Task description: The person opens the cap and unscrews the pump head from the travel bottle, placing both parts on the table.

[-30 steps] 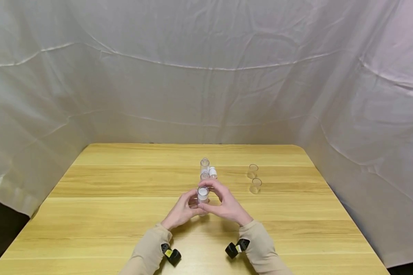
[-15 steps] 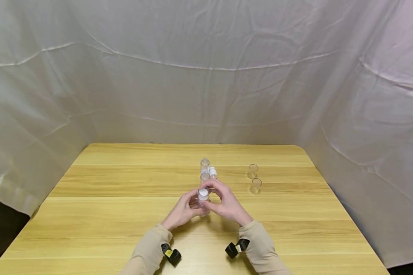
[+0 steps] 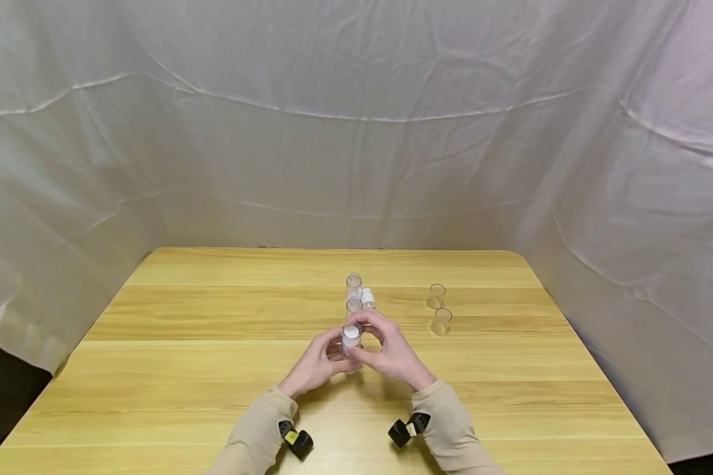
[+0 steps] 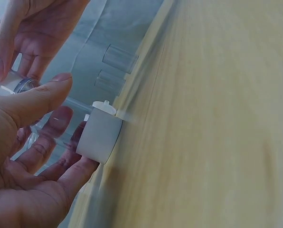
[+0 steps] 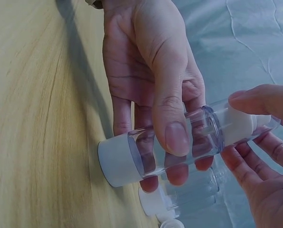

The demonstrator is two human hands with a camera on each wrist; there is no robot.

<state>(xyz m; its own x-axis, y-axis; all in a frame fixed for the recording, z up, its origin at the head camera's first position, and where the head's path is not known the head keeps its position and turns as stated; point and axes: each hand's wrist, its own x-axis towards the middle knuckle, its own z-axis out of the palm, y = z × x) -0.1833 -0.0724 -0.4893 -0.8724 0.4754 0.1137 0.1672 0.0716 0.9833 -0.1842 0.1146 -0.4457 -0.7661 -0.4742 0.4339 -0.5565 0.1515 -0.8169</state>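
Both hands meet on one clear cylindrical bottle (image 3: 351,344) just above the table's middle. My left hand (image 3: 315,365) grips its transparent body, thumb on one side and fingers round the other. A wide white base (image 5: 120,161) closes the lower end. Up at the other end, my right hand (image 3: 391,351) holds the white top part (image 5: 237,126), inside a clear sleeve, between thumb and fingers. A clear ring (image 5: 212,128) marks where body and top meet. In the left wrist view the white base (image 4: 99,137) sticks out beyond the left fingers.
Behind the hands stand two more clear bottles, a far one (image 3: 353,285) and a nearer one (image 3: 353,306). A small white-topped piece (image 3: 367,298) is beside them. Two clear cups or caps, one farther (image 3: 436,297) and one nearer (image 3: 441,322), stand to the right. Pale curtains (image 3: 356,158) surround the wooden table (image 3: 184,369).
The bottle's top has shifted very slightly right, and the right thumb tip has moved a little with it. Both hands keep their hold; the other things stay in place.
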